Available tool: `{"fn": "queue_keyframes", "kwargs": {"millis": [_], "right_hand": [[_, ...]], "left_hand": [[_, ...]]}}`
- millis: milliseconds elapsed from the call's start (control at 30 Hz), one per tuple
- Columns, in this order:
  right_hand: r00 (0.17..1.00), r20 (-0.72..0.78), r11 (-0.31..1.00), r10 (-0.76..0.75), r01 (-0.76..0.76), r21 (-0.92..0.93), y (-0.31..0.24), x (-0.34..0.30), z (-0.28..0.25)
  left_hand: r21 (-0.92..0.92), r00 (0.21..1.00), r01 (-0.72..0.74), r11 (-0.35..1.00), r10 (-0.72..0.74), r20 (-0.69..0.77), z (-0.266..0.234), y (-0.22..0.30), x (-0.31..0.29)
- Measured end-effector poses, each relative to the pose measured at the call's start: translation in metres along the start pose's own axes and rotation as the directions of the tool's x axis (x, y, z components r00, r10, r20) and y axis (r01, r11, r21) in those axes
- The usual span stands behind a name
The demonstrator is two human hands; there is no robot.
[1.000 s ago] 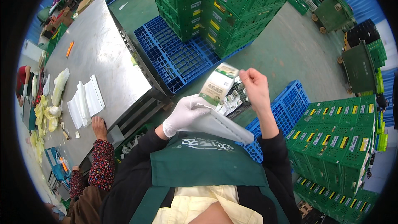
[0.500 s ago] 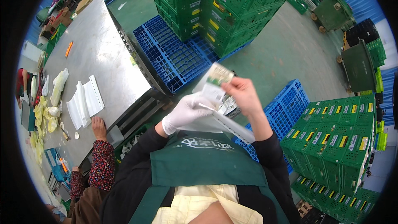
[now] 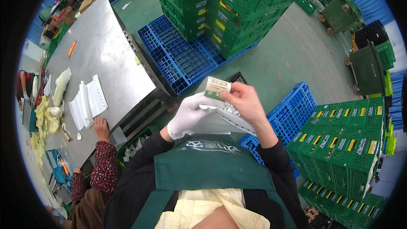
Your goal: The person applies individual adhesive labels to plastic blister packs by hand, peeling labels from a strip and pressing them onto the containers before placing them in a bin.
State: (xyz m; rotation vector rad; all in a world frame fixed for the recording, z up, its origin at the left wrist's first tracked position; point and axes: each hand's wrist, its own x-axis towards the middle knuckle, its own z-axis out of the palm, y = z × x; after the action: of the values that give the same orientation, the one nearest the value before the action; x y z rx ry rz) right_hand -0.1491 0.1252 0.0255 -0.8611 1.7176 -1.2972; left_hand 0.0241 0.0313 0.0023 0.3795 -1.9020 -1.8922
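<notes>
My left hand (image 3: 189,115), in a white glove, is closed around white plastic sheets (image 3: 207,126) with a row of holes along one edge, held in front of my apron. My bare right hand (image 3: 247,102) pinches a cream-and-green printed label (image 3: 218,87) just above the sheets, by the left fingertips. The label looks curved. Whether it touches the left glove, I cannot tell. Behind my right hand, a dark crate (image 3: 237,77) is partly hidden.
At left is a metal table (image 3: 111,42) with similar white sheets (image 3: 88,104), leafy vegetables (image 3: 62,85) and an orange tool (image 3: 72,49). A co-worker's hand (image 3: 101,128) rests on its edge. Green crates (image 3: 241,21) stand on a blue pallet (image 3: 178,61) ahead; more crates (image 3: 339,140) are stacked right.
The label has come down and toward me, and now shows more clearly. My right hand has lowered slightly with it. My left hand still grips the white sheets.
</notes>
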Motion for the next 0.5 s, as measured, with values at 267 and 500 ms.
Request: {"fn": "queue_keyframes", "kwargs": {"millis": [267,500], "right_hand": [[0.965,-0.249,0.964,-0.081,0.139,0.225,-0.004,0.023,-0.024],[0.944,-0.004,0.927,-0.331,0.324,-0.189,-0.011,-0.003,0.017]], "left_hand": [[-0.063,0.97,0.235,0.97,-0.23,0.078,0.007,-0.01,-0.014],[-0.085,0.993,0.11,0.99,-0.113,-0.031,0.006,0.0,-0.01]]}}
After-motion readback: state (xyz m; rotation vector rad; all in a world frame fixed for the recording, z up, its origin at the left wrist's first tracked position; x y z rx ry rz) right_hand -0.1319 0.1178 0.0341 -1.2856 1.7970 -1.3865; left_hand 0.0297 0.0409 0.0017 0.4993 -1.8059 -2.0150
